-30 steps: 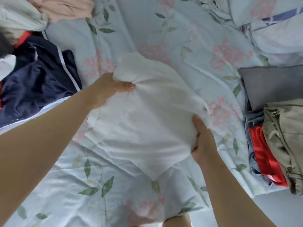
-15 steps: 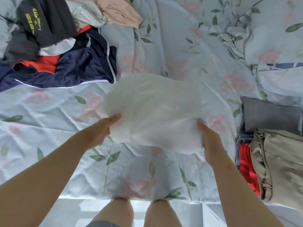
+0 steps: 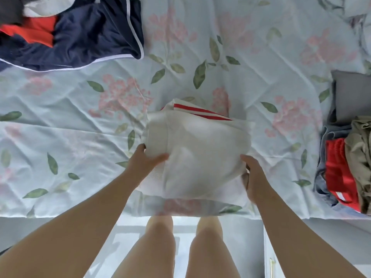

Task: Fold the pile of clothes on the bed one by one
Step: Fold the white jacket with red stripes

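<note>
White garment is clamped in the grip of left hand and right hand.

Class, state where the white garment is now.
Head view, centre: the white garment is gripped between the left hand and right hand over the floral sheet, near the bed's front edge, left of the folded stack.

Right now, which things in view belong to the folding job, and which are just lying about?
Job: white red-striped garment, gripped by left hand and right hand; unfolded heap with navy garment; folded stack, khaki item on top.
Lying about: floral bedsheet; floor.
</note>
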A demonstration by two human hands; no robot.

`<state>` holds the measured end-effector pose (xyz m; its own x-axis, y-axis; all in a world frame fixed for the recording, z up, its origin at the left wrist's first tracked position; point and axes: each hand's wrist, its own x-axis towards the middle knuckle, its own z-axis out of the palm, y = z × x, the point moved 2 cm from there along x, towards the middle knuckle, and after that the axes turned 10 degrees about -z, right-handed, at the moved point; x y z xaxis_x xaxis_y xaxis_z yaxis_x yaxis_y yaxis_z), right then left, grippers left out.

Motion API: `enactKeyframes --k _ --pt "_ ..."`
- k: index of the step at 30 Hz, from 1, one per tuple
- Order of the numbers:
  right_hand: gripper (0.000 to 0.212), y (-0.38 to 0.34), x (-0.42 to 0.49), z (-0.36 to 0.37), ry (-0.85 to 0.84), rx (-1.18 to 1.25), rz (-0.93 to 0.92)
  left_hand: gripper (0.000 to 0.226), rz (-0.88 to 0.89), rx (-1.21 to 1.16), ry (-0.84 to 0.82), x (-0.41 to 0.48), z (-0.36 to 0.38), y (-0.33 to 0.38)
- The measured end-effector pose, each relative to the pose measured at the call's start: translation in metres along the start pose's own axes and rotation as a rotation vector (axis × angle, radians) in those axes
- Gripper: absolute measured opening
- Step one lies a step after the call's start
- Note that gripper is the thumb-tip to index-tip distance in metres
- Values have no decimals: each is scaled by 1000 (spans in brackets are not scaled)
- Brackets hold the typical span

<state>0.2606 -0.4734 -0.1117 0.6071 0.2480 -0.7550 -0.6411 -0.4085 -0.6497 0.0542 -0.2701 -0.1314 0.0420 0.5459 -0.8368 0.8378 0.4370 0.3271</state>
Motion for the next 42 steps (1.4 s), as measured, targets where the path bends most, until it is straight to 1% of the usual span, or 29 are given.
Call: enactKeyframes --k 1,2,4,5,7,8,9,11,12,13,16,20,23,25,27,29,32,39,42 --pt "38 1 7 4 7 -17 -1 77 21 48 23 6 4 4" --pt "55 6 14 7 19 -95 2 85 18 91 41 12 8 6" --pt "87 17 23 10 79 -291 36 104 -53 94 37 22 15 6" --pt "96 23 26 11 99 -346 57 110 -90 60 26 25 19 5" --pt "101 31 29 11 115 -366 70 111 -137 -36 -8 29 23 3" --pt "98 33 29 11 111 -373 63 105 -149 -99 -54 30 23 2" --pt "93 35 29 10 99 -389 53 94 -160 -150 -116 29 23 3" --pt "73 34 27 9 73 -417 16 61 -166 -174 -219 26 19 8" --pt "62 32 24 9 66 -419 -16 47 -167 -171 -235 23 16 12" --pt "52 28 20 8 59 -413 -49 39 -167 -179 -235 20 12 15" --pt "33 10 1 3 44 -348 -157 36 -129 -232 -230 3 3 29" --pt "27 -31 -22 -20 60 -257 -279 53 -32 -269 -255 -39 -1 69" --pt "15 -76 -25 -53 99 -248 -376 53 55 -301 -304 -73 13 114" --pt "15 -109 -21 -81 134 -269 -438 49 100 -319 -309 -93 33 147" --pt "15 -144 -11 -114 164 -269 -485 36 140 -359 -314 -111 61 180" --pt "14 -178 5 -153 181 -286 -526 31 175 -409 -296 -127 95 213" --pt "17 -224 33 -216 198 -352 -562 33 210 -455 -282 -150 156 262" --pt "36 -310 106 -348 269 -301 -636 25 243 -472 -322 -182 295 375" --pt "37 -338 142 -389 286 -281 -680 34 267 -478 -322 -180 343 414"
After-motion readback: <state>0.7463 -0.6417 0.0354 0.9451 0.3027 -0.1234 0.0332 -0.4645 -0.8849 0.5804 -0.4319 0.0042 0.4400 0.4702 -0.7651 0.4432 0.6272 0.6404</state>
